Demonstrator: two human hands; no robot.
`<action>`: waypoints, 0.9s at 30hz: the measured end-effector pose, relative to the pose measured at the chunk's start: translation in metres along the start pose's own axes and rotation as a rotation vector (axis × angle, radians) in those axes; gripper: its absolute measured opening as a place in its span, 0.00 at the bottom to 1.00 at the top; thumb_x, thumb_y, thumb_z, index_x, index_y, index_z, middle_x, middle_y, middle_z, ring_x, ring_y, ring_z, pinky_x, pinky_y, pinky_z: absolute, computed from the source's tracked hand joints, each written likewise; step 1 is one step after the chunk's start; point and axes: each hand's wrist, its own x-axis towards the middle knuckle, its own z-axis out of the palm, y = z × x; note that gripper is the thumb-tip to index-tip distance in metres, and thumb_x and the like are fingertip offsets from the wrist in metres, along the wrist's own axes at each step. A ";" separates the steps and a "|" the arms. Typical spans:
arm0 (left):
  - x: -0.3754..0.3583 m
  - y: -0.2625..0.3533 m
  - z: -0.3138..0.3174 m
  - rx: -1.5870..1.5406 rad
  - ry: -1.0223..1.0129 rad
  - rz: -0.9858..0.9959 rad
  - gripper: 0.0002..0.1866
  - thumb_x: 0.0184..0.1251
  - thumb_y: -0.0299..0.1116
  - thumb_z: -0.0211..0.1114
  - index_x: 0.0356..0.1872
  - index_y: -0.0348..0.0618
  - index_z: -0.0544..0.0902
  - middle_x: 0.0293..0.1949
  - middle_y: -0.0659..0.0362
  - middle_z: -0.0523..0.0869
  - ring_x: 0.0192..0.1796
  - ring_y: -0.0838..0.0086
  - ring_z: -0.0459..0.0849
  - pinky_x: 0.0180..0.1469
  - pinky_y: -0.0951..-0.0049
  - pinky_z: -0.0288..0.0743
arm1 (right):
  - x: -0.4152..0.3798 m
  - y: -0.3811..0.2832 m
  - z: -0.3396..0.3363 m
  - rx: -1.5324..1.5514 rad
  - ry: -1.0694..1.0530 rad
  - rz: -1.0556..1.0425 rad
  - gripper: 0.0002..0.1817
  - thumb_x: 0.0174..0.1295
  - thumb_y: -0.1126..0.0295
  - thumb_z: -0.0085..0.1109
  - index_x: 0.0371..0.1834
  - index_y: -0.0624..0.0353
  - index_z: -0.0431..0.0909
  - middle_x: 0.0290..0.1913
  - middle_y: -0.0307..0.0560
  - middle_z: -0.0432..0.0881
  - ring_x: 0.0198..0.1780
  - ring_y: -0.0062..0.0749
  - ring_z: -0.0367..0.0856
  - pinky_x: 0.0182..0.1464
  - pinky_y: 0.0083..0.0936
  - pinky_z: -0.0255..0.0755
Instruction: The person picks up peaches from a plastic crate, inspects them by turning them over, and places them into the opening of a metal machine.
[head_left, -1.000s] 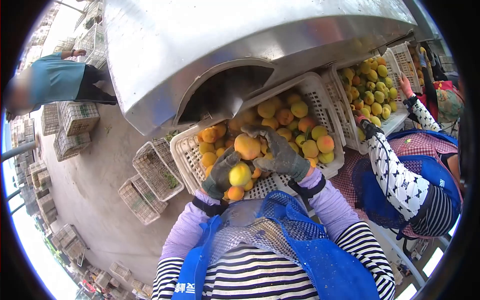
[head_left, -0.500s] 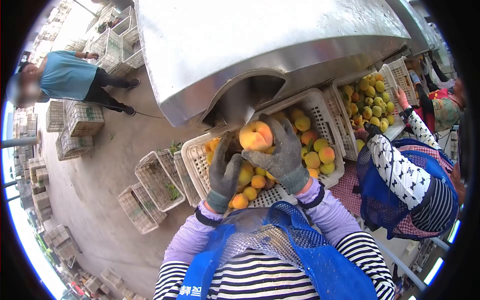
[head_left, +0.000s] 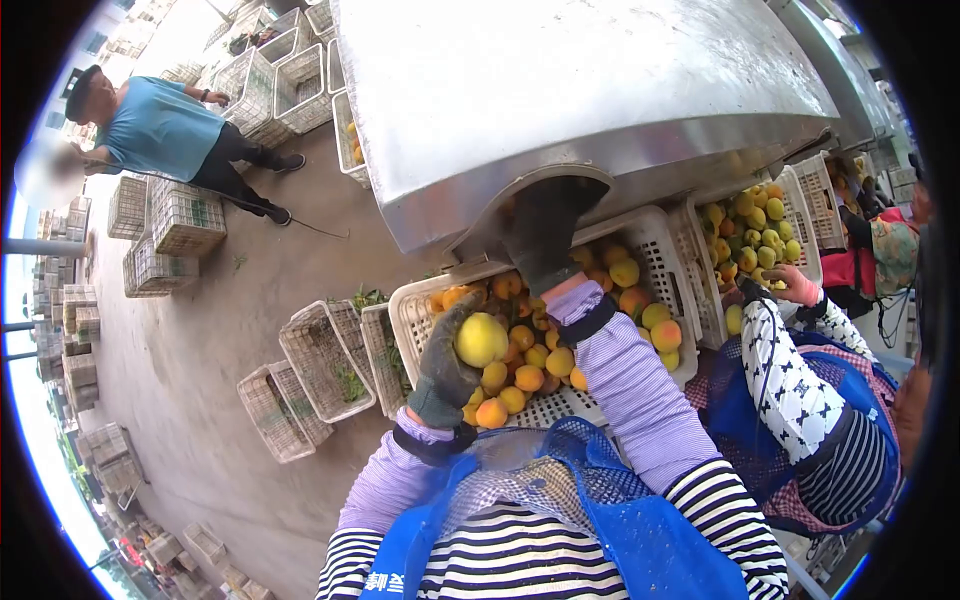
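Observation:
My left hand (head_left: 441,368), in a dark work glove, is closed round a yellow-green peach (head_left: 482,340) above the near left part of a white plastic crate (head_left: 405,335). Orange and yellow peaches (head_left: 528,377) lie heaped in that crate. Gloved in the same dark fabric, my right hand (head_left: 548,240) reaches up into the arched opening (head_left: 490,236) of a metal machine. Its fingers are hidden inside the opening.
The machine's metal housing (head_left: 600,80) overhangs the crate. At right, a co-worker (head_left: 810,410) handles peaches at another crate (head_left: 712,285). White crates (head_left: 325,360) stand on the floor at left. A person in a blue shirt (head_left: 165,125) is farther off.
My right hand has left the large orange peach and moved up into the machine's opening. That peach is no longer between my hands. My left hand now holds a yellow-green peach.

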 end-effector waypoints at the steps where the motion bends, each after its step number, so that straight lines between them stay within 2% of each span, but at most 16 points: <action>1: 0.000 0.006 0.002 0.213 -0.069 0.131 0.27 0.69 0.29 0.69 0.66 0.35 0.70 0.56 0.52 0.82 0.57 0.67 0.83 0.61 0.68 0.78 | -0.005 0.006 0.001 0.023 -0.012 -0.032 0.37 0.43 0.42 0.78 0.51 0.56 0.79 0.47 0.54 0.82 0.49 0.51 0.81 0.54 0.47 0.73; 4: 0.001 0.013 0.005 0.148 -0.054 -0.111 0.34 0.61 0.26 0.76 0.67 0.34 0.69 0.59 0.52 0.81 0.59 0.68 0.81 0.63 0.67 0.77 | -0.018 0.015 -0.018 0.282 -0.084 -0.028 0.41 0.44 0.44 0.76 0.58 0.57 0.77 0.51 0.55 0.80 0.50 0.52 0.79 0.55 0.48 0.72; 6: 0.002 0.025 0.012 -0.030 -0.075 -0.152 0.30 0.68 0.26 0.69 0.68 0.35 0.67 0.59 0.52 0.81 0.59 0.68 0.82 0.62 0.68 0.77 | -0.041 -0.010 -0.081 0.694 -0.203 0.106 0.41 0.44 0.48 0.75 0.61 0.57 0.75 0.55 0.56 0.78 0.52 0.52 0.77 0.55 0.50 0.71; 7: 0.002 0.022 0.013 -0.175 -0.067 -0.190 0.28 0.69 0.26 0.67 0.68 0.35 0.67 0.59 0.52 0.81 0.58 0.68 0.82 0.62 0.67 0.77 | -0.059 -0.014 -0.087 0.582 -0.263 -0.007 0.44 0.43 0.47 0.75 0.64 0.57 0.73 0.56 0.56 0.78 0.53 0.52 0.76 0.56 0.48 0.71; 9: 0.001 0.021 0.016 -0.293 -0.087 -0.198 0.25 0.75 0.34 0.59 0.68 0.36 0.68 0.60 0.51 0.80 0.60 0.68 0.81 0.65 0.66 0.75 | -0.090 -0.014 -0.088 0.352 -0.377 -0.221 0.49 0.41 0.46 0.76 0.68 0.56 0.71 0.58 0.55 0.77 0.54 0.52 0.76 0.58 0.46 0.70; 10: 0.001 0.023 0.018 -0.266 -0.119 -0.170 0.25 0.78 0.42 0.52 0.68 0.37 0.68 0.61 0.51 0.79 0.61 0.67 0.80 0.67 0.66 0.73 | -0.097 -0.011 -0.085 0.339 -0.404 -0.192 0.49 0.41 0.46 0.76 0.69 0.55 0.70 0.58 0.55 0.77 0.55 0.52 0.76 0.58 0.46 0.70; 12: 0.004 0.021 0.021 -0.254 -0.106 -0.180 0.26 0.82 0.49 0.45 0.67 0.39 0.69 0.62 0.51 0.77 0.62 0.67 0.79 0.68 0.66 0.72 | -0.104 -0.007 -0.080 0.314 -0.452 -0.136 0.50 0.42 0.45 0.76 0.70 0.54 0.68 0.57 0.55 0.76 0.57 0.52 0.74 0.57 0.45 0.70; 14: 0.006 0.006 0.021 -0.282 -0.003 -0.264 0.25 0.83 0.48 0.45 0.67 0.39 0.69 0.61 0.53 0.78 0.61 0.69 0.79 0.68 0.68 0.72 | -0.095 -0.001 -0.089 0.384 -0.499 -0.169 0.50 0.43 0.46 0.77 0.70 0.55 0.69 0.56 0.55 0.76 0.57 0.53 0.74 0.57 0.46 0.70; 15: 0.008 -0.004 0.015 -0.359 -0.074 -0.272 0.25 0.83 0.48 0.45 0.67 0.39 0.69 0.61 0.53 0.78 0.61 0.69 0.79 0.67 0.68 0.72 | -0.091 0.000 -0.092 0.417 -0.517 -0.183 0.49 0.43 0.46 0.77 0.69 0.56 0.69 0.56 0.55 0.76 0.56 0.53 0.74 0.57 0.46 0.70; 17: 0.016 -0.020 0.002 -0.520 -0.217 -0.281 0.25 0.83 0.48 0.44 0.67 0.39 0.69 0.60 0.53 0.78 0.61 0.70 0.79 0.67 0.68 0.72 | -0.098 -0.004 -0.092 0.521 -0.361 -0.043 0.48 0.43 0.46 0.77 0.68 0.56 0.70 0.55 0.55 0.76 0.55 0.52 0.75 0.54 0.46 0.71; 18: 0.019 -0.014 0.008 -0.448 -0.182 -0.239 0.27 0.83 0.49 0.44 0.69 0.38 0.67 0.61 0.52 0.77 0.62 0.69 0.79 0.67 0.66 0.72 | -0.097 -0.005 -0.090 0.571 -0.282 0.014 0.47 0.43 0.46 0.77 0.67 0.56 0.71 0.54 0.54 0.76 0.54 0.52 0.75 0.53 0.45 0.72; 20: 0.021 0.004 0.023 -0.303 -0.104 -0.164 0.30 0.82 0.52 0.44 0.71 0.36 0.64 0.62 0.52 0.76 0.62 0.66 0.79 0.68 0.63 0.72 | -0.094 -0.009 -0.080 0.413 -0.180 -0.015 0.45 0.43 0.46 0.77 0.64 0.55 0.72 0.52 0.53 0.77 0.52 0.50 0.77 0.50 0.44 0.73; 21: 0.028 0.004 0.027 -0.533 -0.060 -0.330 0.31 0.82 0.54 0.44 0.71 0.38 0.64 0.66 0.51 0.74 0.64 0.63 0.78 0.70 0.60 0.69 | -0.094 -0.012 -0.077 0.335 -0.129 -0.019 0.44 0.43 0.46 0.77 0.63 0.54 0.73 0.50 0.53 0.78 0.50 0.50 0.78 0.48 0.44 0.74; 24: 0.037 0.018 0.041 -0.635 -0.058 -0.243 0.32 0.81 0.56 0.44 0.72 0.41 0.65 0.67 0.51 0.74 0.66 0.61 0.76 0.70 0.58 0.68 | -0.065 -0.009 -0.078 0.169 -0.131 0.073 0.40 0.43 0.46 0.77 0.59 0.53 0.76 0.45 0.51 0.80 0.45 0.50 0.80 0.44 0.42 0.76; 25: 0.037 0.017 0.040 -0.553 0.019 -0.255 0.32 0.80 0.58 0.45 0.72 0.43 0.66 0.65 0.51 0.76 0.65 0.61 0.76 0.67 0.58 0.70 | -0.053 -0.003 -0.069 0.189 -0.093 0.068 0.39 0.43 0.47 0.78 0.57 0.52 0.77 0.42 0.50 0.81 0.41 0.50 0.81 0.44 0.42 0.75; 27: 0.034 -0.015 0.024 -0.538 0.041 -0.352 0.33 0.79 0.59 0.46 0.72 0.44 0.66 0.64 0.51 0.76 0.62 0.62 0.77 0.64 0.60 0.72 | -0.039 0.011 -0.038 0.179 -0.115 0.033 0.37 0.44 0.47 0.78 0.57 0.52 0.77 0.43 0.50 0.81 0.41 0.50 0.82 0.43 0.42 0.75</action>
